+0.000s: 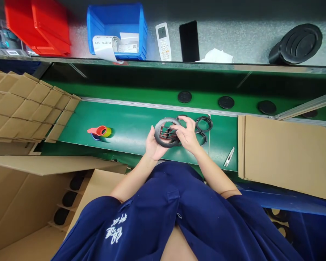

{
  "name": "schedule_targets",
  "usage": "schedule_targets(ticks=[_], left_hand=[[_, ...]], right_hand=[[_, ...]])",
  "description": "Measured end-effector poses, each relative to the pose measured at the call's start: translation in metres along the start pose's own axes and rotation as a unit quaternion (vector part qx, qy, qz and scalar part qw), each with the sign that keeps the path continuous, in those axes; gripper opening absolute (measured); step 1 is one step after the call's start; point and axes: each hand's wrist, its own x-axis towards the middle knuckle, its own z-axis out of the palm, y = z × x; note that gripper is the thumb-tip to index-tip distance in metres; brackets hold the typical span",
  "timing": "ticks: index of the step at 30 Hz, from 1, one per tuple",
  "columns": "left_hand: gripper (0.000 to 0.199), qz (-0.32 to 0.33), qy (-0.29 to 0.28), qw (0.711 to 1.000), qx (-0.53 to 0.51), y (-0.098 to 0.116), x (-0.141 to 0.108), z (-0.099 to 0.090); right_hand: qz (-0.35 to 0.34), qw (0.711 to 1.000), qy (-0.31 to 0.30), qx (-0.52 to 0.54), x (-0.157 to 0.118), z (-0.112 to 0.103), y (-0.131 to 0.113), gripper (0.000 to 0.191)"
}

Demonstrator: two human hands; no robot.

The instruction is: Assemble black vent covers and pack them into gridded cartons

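Note:
Above the green table I hold a round black ring (158,134) whose middle shows several dark bars and a shiny reflection. My left hand (153,148) grips the ring's left and lower rim, thumb up along the side. My right hand (189,137) is bent over the right side of the ring, fingertips at the bars; whether it pinches one of them is too small to see. Just right of that hand lie a black ring (212,124) and another black ring (205,140), this one partly covered. Behind the right fingers, one more dark round part is mostly hidden.
A red tape dispenser (93,130) lies left, a utility knife (229,156) right. Cardboard sheets (285,152) are stacked at right, cardboard dividers (27,105) at left. Black discs (226,102) line the back. The shelf above carries a blue bin (145,36), remote (163,43) and phone (189,41).

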Motion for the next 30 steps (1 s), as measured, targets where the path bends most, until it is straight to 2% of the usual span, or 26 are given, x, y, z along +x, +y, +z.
schedule_targets(ticks=[4, 8, 14, 17, 19, 21, 23, 27, 30], left_hand=[[0.060, 0.004, -0.017, 1.000, -0.011, -0.009, -0.004, 0.003], [0.060, -0.003, -0.036, 0.999, -0.029, -0.011, -0.003, 0.001], [0.057, -0.031, -0.014, 0.998, -0.043, -0.007, 0.004, -0.009], [0.059, -0.044, 0.001, 0.999, -0.030, 0.001, 0.012, -0.019], [0.059, -0.048, 0.026, 0.998, -0.019, 0.007, 0.019, -0.030], [0.054, -0.065, 0.067, 0.996, -0.014, 0.011, 0.028, -0.043], [0.049, -0.108, 0.103, 0.989, -0.004, 0.010, 0.035, -0.059], [0.049, -0.222, 0.100, 0.969, 0.035, 0.001, 0.045, -0.084], [0.052, -0.287, 0.101, 0.951, 0.056, -0.003, 0.050, -0.100]], right_hand=[[0.033, 0.996, -0.014, 0.076, -0.007, -0.009, -0.005, 0.065], [0.040, 0.994, -0.019, 0.103, -0.009, -0.015, -0.007, 0.066], [0.063, 0.992, -0.024, 0.104, -0.010, -0.005, 0.005, 0.063], [0.065, 0.994, -0.020, 0.085, -0.011, 0.008, 0.009, 0.062], [0.039, 0.998, -0.041, 0.038, -0.011, 0.020, 0.008, 0.060], [-0.002, 0.994, -0.104, -0.024, -0.013, 0.034, 0.006, 0.061], [-0.015, 0.981, -0.182, -0.070, -0.016, 0.050, 0.004, 0.067], [0.076, 0.957, -0.272, -0.071, -0.025, 0.082, 0.009, 0.104], [0.126, 0.948, -0.288, -0.052, -0.030, 0.100, 0.025, 0.118]])
